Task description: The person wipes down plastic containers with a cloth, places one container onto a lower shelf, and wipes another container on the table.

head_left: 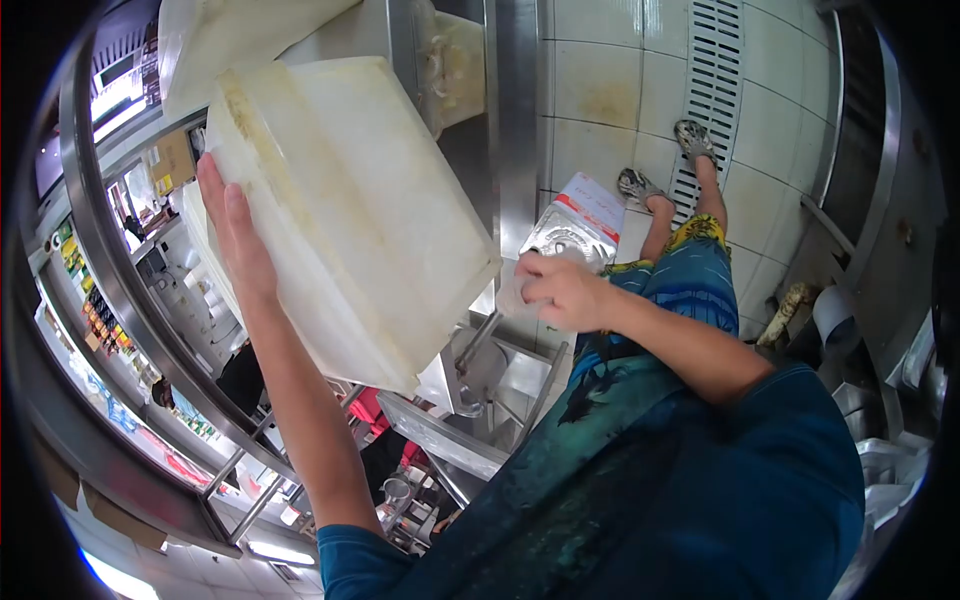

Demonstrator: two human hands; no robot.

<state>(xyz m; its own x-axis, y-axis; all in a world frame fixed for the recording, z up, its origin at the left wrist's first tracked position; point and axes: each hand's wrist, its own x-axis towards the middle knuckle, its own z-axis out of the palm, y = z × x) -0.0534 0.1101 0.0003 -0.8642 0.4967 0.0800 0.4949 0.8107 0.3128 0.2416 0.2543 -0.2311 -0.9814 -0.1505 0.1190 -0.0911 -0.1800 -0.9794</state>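
A large whitish plastic box (350,200) with a yellowed strip along one side sits tilted across the left middle of the view. My left hand (240,240) rests flat along its left side, fingers stretched out. Close to the box's lower right corner, my right hand (565,292) is closed, its fingers curled around a whitish crumpled cloth (514,298), partly hidden by the hand. Just above that hand in the view is a shiny foil container (565,238), beside a white carton with a red band (592,203).
A steel counter edge (515,110) runs above the hands, with a clear tub (458,75) of pale contents beside it. A floor drain grate (715,60) crosses the tiles near my feet. Steel rails (130,270) and packed shelves (95,320) stand on the left.
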